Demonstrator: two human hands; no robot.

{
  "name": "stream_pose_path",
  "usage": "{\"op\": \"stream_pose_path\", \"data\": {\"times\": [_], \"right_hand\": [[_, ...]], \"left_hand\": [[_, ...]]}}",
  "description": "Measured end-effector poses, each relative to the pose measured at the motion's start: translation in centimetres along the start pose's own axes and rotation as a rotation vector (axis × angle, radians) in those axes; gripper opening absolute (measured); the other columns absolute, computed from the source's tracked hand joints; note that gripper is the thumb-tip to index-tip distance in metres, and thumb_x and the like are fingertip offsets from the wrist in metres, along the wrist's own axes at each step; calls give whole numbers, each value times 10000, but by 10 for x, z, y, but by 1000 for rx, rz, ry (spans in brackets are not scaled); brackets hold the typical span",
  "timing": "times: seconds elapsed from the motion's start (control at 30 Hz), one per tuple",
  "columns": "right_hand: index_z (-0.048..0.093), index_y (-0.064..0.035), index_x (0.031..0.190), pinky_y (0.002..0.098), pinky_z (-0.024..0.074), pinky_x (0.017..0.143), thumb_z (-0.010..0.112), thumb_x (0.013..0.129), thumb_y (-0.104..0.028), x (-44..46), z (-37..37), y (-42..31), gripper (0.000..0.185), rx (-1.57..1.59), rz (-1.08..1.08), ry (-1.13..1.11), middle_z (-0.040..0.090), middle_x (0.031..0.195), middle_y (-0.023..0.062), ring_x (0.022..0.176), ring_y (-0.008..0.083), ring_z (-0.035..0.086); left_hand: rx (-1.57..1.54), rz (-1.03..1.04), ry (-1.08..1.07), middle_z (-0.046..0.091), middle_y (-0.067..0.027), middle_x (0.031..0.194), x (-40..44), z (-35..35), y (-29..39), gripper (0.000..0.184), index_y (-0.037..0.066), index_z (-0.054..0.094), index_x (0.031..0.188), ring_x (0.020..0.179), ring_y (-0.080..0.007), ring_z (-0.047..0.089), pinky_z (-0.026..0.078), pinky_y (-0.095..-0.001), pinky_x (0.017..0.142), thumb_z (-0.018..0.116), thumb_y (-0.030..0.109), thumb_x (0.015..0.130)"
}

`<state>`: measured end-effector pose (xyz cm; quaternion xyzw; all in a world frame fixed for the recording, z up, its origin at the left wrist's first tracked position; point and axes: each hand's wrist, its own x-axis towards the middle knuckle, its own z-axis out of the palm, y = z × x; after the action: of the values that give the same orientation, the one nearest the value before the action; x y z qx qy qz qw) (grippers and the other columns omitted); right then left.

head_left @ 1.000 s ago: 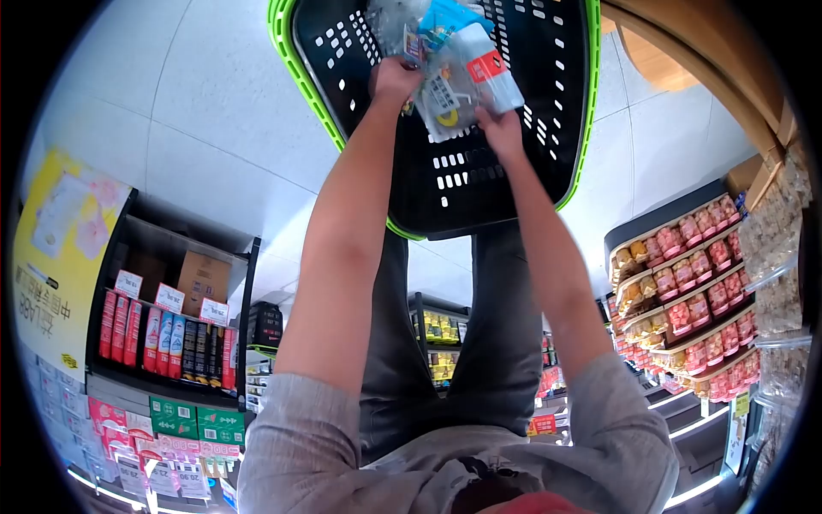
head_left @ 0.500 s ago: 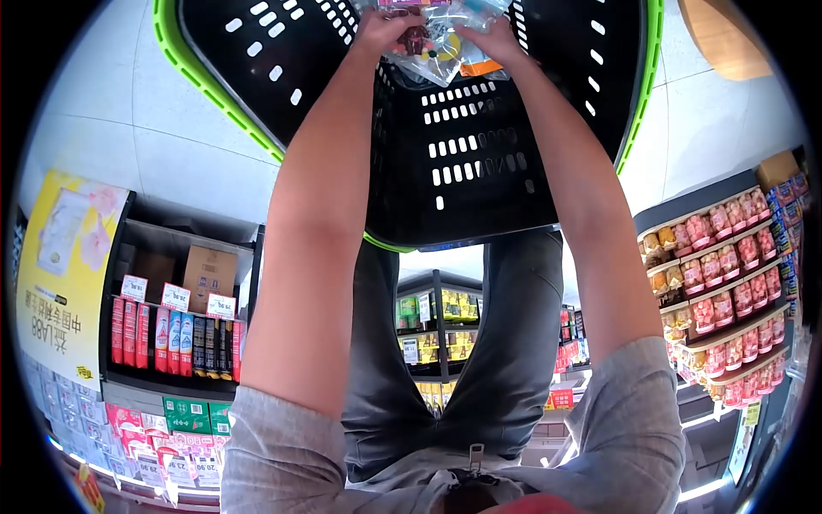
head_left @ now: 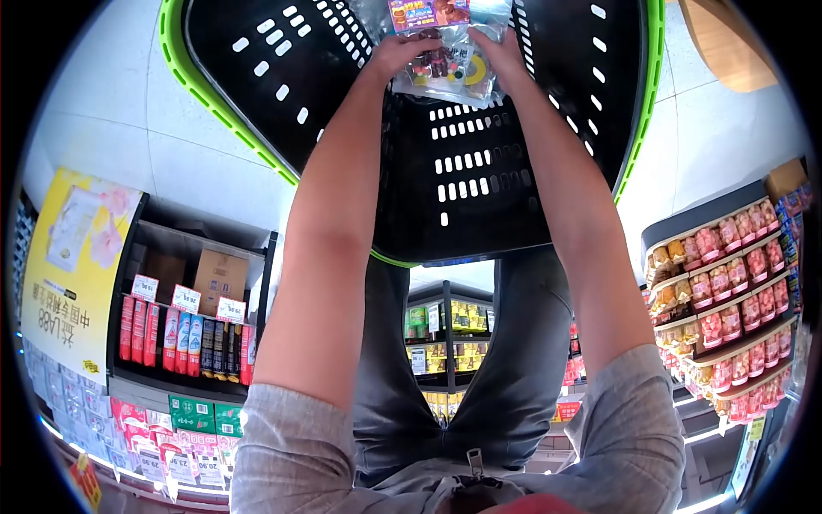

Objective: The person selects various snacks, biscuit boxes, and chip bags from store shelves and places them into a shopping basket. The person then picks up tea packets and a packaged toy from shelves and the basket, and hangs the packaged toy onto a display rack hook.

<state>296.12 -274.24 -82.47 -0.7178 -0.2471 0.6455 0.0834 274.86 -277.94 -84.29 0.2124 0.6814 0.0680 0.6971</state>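
Note:
A black shopping basket (head_left: 462, 227) with a bright green rim fills the upper middle. Inside its far part, my left hand (head_left: 399, 56) pinches the left side of a clear candy packet (head_left: 438, 62) that has a purple and orange label. On the packet's right side, my right hand (head_left: 502, 56) has its thumb over the clear plastic, its other fingers partly hidden. Dark red and coloured pieces show through the packet. More clear packaging lies beneath and around it, cut off by the top edge.
On the left stands a shelf of boxed tubes (head_left: 175, 338) beside a yellow poster (head_left: 73, 265). At the right are curved shelves of pink and yellow jars (head_left: 723, 295). A wooden edge (head_left: 728, 43) is at the upper right, and yellow packs (head_left: 468, 355) show between my legs.
The basket appears larger and nearer than a second ago. The blue and white packs are no longer in clear view, and both hands now hold the purple-labelled packet, which has come lower in view.

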Motion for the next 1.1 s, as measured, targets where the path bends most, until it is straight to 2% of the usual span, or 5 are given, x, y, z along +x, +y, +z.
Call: {"op": "stream_pose_path", "data": {"times": [0.27,0.77,0.87,1.03,1.1], "right_hand": [[541,43,1140,338,526,815,799,748,-242,10,25,1,550,97,-69,220,641,1042,144,934,224,647],[500,18,1221,365,523,861,771,773,-250,-35,21,-11,588,357,97,57,584,1179,143,1017,232,616],[500,5,1236,375,508,895,744,796,-293,-16,18,-12,585,393,92,-107,585,1182,126,1034,233,607],[553,-88,1189,369,553,724,640,861,-267,2,17,-2,383,582,182,-397,646,980,77,860,210,650],[516,-15,1235,350,492,923,682,844,-273,-14,8,-11,497,432,226,-328,608,1157,96,1040,208,605]], "left_hand": [[-233,111,-92,677,-65,828,34,-28,24,329,21,644,1061,652,-154,645,525,-279,553,738,193,797],[-202,101,-163,619,-121,1136,3,-25,18,734,20,560,1234,1040,-232,578,423,-369,919,745,494,705],[-619,226,-199,677,-53,860,-8,-22,34,332,41,636,1066,705,-129,640,526,-260,624,667,282,840],[-605,150,-191,676,-57,856,-13,-31,36,317,33,616,1062,722,-143,654,544,-266,654,641,269,852],[-629,93,-372,681,-82,902,-13,-38,27,374,7,602,1103,737,-156,661,548,-268,645,658,265,839]]}}
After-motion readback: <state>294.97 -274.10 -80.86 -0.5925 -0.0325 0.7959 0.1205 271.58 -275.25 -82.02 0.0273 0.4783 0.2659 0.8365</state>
